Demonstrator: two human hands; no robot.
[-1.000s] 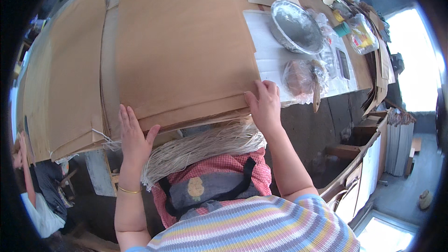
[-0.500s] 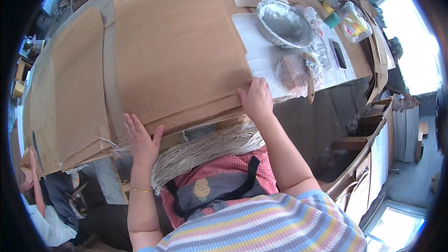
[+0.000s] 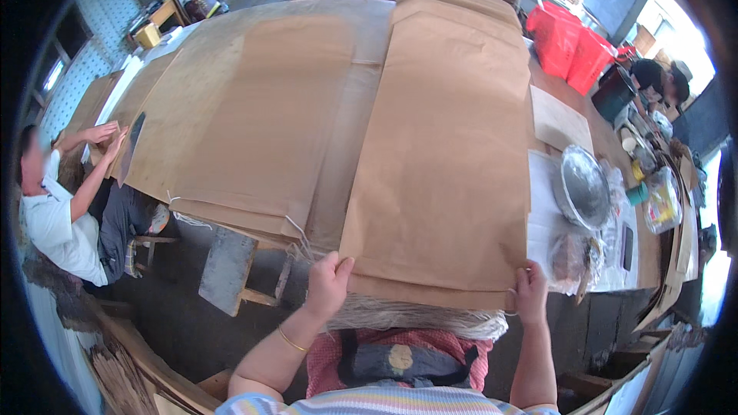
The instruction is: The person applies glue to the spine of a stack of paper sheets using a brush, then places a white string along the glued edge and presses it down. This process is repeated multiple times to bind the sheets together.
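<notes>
In front of me a long stack of brown kraft paper [image 3: 446, 154] stretches away across the table, its near edge hanging over the table's front. My left hand [image 3: 329, 286] is closed on the near left corner of the top paper, thumb against fingers. At the near right corner, my right hand [image 3: 530, 290] grips the same paper the same way. Below that edge, a bundle of pale strings [image 3: 415, 317] lies over my lap, partly covered by the paper. Another stack of brown paper [image 3: 261, 138] lies to the left, with white string [image 3: 298, 232] at its near corner.
On the right stand a metal basin [image 3: 582, 188] with white residue, a brush [image 3: 590, 269] on a plastic-wrapped lump and a phone [image 3: 628, 247]. Red bags [image 3: 565, 42] sit farther back. A co-worker [image 3: 65, 215] sits at the left, hands on paper; another person [image 3: 657, 81] bends at far right.
My view has lifted and swung left. My hands, spread flat or resting on the stack's near edge before, now grip the top paper's two near corners.
</notes>
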